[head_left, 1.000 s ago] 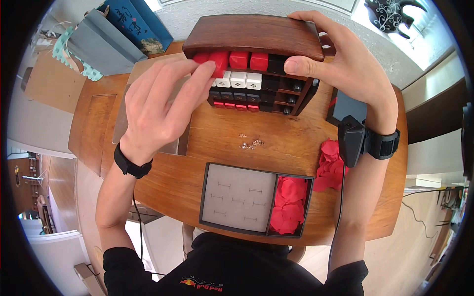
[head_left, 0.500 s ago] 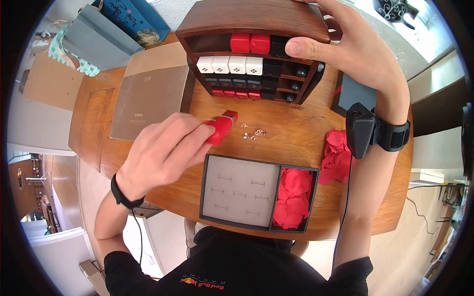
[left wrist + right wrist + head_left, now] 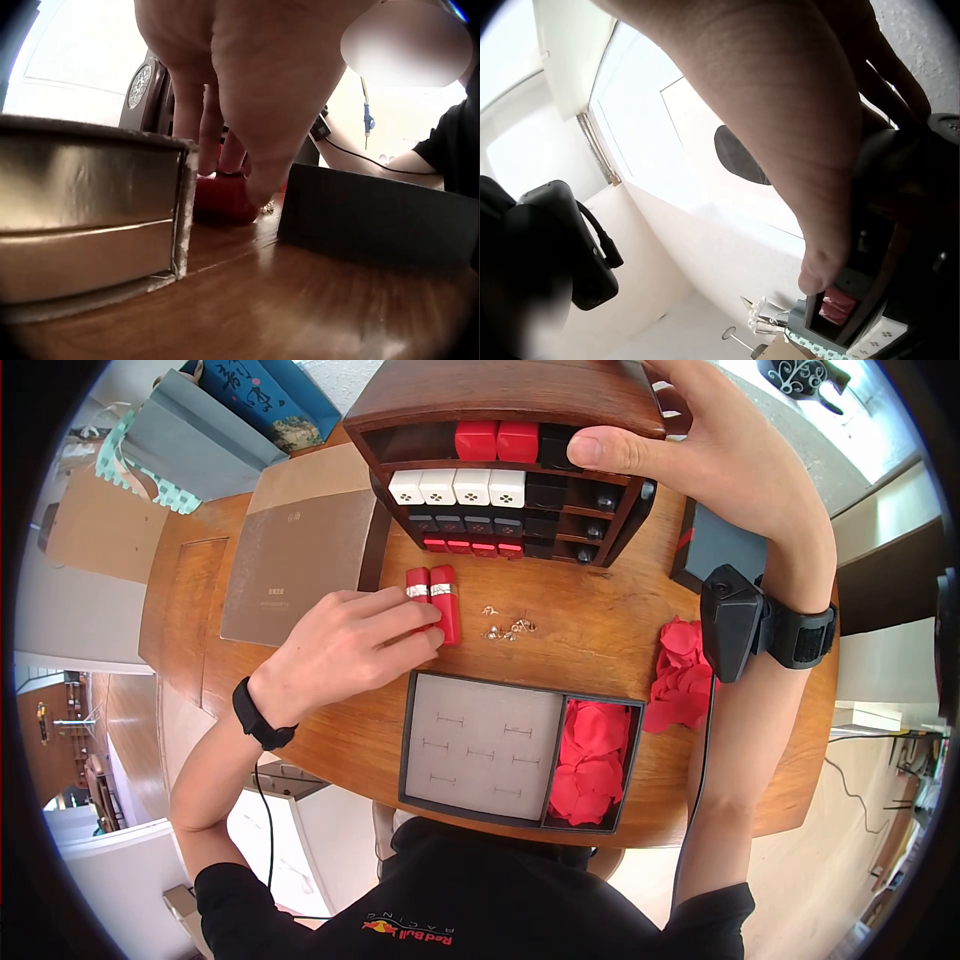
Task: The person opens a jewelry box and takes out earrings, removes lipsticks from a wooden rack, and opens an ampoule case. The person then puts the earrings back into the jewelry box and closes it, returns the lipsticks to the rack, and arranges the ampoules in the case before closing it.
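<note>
In the head view my left hand (image 3: 345,650) pinches two long red pieces with silver bands (image 3: 444,600) side by side at the table, left of some small shiny bits (image 3: 515,628). The left wrist view shows fingertips around a red piece (image 3: 225,199) low over the wood. My right hand (image 3: 735,460) grips the right end of a dark wooden rack (image 3: 500,395), thumb in front and fingers behind. Two red blocks (image 3: 497,440) stand in its top row beside a black one; white blocks (image 3: 456,487) fill part of the row below. In the right wrist view the thumb rests on the rack's edge.
A grey-lined tray (image 3: 485,810) with a compartment of red petals (image 3: 590,760) lies at the front. More petals (image 3: 675,680) and a dark box (image 3: 700,545) are on the right. On the left are a brown box (image 3: 295,560) and paper bags (image 3: 195,440).
My left hand has moved from the rack's top row down to the table with two red pieces, leaving that row's left part bare. My right hand still grips the rack, which sits higher in the view.
</note>
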Tool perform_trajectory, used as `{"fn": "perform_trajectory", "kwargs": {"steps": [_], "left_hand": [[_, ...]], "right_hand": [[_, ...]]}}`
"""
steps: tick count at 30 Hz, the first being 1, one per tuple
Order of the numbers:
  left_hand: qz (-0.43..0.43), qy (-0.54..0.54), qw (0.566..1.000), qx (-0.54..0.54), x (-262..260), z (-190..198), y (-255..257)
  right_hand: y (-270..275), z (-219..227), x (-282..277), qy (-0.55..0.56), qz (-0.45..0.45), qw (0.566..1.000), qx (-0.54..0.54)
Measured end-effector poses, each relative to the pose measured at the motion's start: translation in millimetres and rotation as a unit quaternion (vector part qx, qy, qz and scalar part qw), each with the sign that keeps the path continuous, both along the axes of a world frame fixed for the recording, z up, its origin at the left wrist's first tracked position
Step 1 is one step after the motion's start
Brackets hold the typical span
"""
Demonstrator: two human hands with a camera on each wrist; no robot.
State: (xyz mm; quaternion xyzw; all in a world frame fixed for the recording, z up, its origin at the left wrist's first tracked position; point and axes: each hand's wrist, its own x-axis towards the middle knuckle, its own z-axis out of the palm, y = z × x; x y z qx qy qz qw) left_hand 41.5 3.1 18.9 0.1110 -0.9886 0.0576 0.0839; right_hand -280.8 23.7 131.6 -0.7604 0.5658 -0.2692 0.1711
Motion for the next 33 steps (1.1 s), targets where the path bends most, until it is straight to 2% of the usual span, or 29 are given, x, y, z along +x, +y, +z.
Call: {"fn": "perform_trajectory", "kwargs": {"steps": [2,4,11,13,14,16,17,19,20,21,23,29,33], "left_hand": [[0.011,0.006,0.999,0.037,-2.4,-2.7,-0.4],[0.065,0.05,0.996,0.038,-6.9,-4.8,0.0],[0.07,0.082,0.985,0.132,-5.8,0.5,-2.9],[0.099,0.183,0.974,0.089,-13.4,12.8,1.4],[0.1,0.182,0.974,0.088,-18.0,18.4,1.8],[0.113,0.29,0.947,-0.077,-27.1,28.4,-0.2],[0.115,0.29,0.947,-0.077,-30.7,32.0,-5.5],[0.119,0.231,0.95,-0.171,-36.7,37.8,-17.1],[0.142,0.19,0.954,-0.185,-40.2,38.5,-16.5],[0.142,0.19,0.954,-0.186,-40.6,36.8,-17.9],[0.141,0.174,0.94,-0.258,-41.5,30.3,-23.4],[0.089,0.177,0.94,-0.277,-33.2,26.6,-34.8],[0.076,0.209,0.944,-0.244,-25.9,28.8,-12.9]], "right_hand": [[1.2,-3.0,-0.3,-0.006,0.004,1.0,-0.013],[0.9,-3.2,0.5,-0.013,0.011,0.999,-0.027],[0.1,-1.0,2.8,0.021,-0.016,0.999,-0.021],[0.0,-0.8,4.0,0.028,-0.016,0.999,-0.021],[-0.4,-1.5,4.4,0.02,-0.019,0.999,-0.018],[0.9,-0.7,6.4,0.013,-0.021,1.0,-0.015],[3.1,1.9,9.0,0.007,-0.02,1.0,-0.005],[3.7,3.3,10.7,0.002,-0.017,1.0,0.004],[2.6,1.9,9.3,0.008,-0.024,1.0,0.001],[1.5,1.2,7.9,0.015,-0.031,0.999,-0.002],[1.1,2.2,5.1,0.016,-0.019,1.0,-0.007],[0.5,1.5,2.0,0.015,-0.008,1.0,-0.003],[-0.5,-0.7,0.5,0.031,-0.013,0.999,-0.007]]}}
